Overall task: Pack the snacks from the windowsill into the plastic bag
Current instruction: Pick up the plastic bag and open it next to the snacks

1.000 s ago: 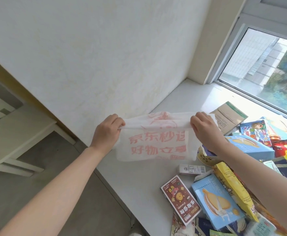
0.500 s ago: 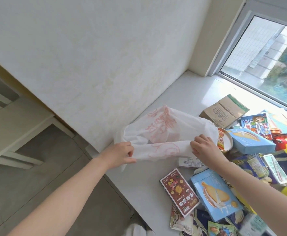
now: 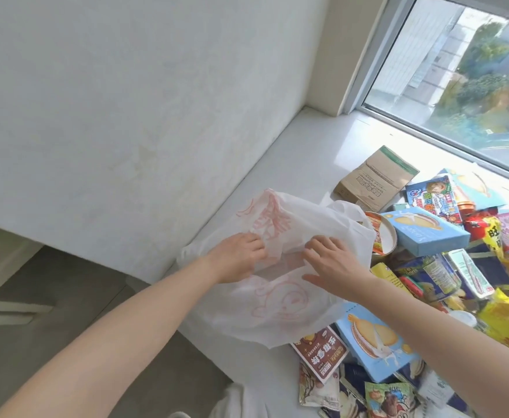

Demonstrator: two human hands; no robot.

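Observation:
A white plastic bag [image 3: 280, 309] with red print lies crumpled on the white windowsill [image 3: 301, 164]. My left hand [image 3: 238, 254] pinches the bag's film at its upper left. At the bag's mouth my right hand [image 3: 331, 267] has its fingers curled into the plastic. A pile of snacks spreads to the right: a light blue biscuit box [image 3: 425, 230], a second blue box [image 3: 376, 342], a dark red box [image 3: 322, 354], yellow packets [image 3: 506, 321] and a round tub [image 3: 383, 236].
A brown cardboard packet [image 3: 373, 179] lies behind the bag. The window [image 3: 464, 73] borders the sill on the far right. A white wall [image 3: 126, 101] runs along the left, with grey floor [image 3: 51, 297] below the sill's front edge.
The bag has been lowered from stretched flat in the air onto the sill. Both hands came closer together and now work at its mouth. The camera tilted down.

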